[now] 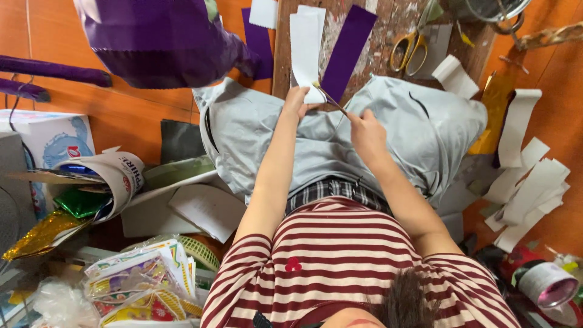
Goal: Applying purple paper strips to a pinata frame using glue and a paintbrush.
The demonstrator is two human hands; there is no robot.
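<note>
Seated person, head view looking down over striped shirt and grey trousers (401, 130). Left hand (297, 100): grip closed on the lower edge of a white strip (305, 51), which lies lengthwise on the wooden board (388, 30) in front of the knees. Right hand (367, 130): grip closed narrowly around a thin tool (331, 98), held slanted, its tip at the strip's lower end near the left fingers; kind of tool too small to tell. A purple strip (347, 48) lies just beside the white one, to its right, tilted. Yellow-handled scissors (408, 50) rest further right on the board, apart from both hands. Loose white strips (528, 188) are scattered on the orange floor at right. Purple cloth (158, 39) hangs at upper left.
</note>
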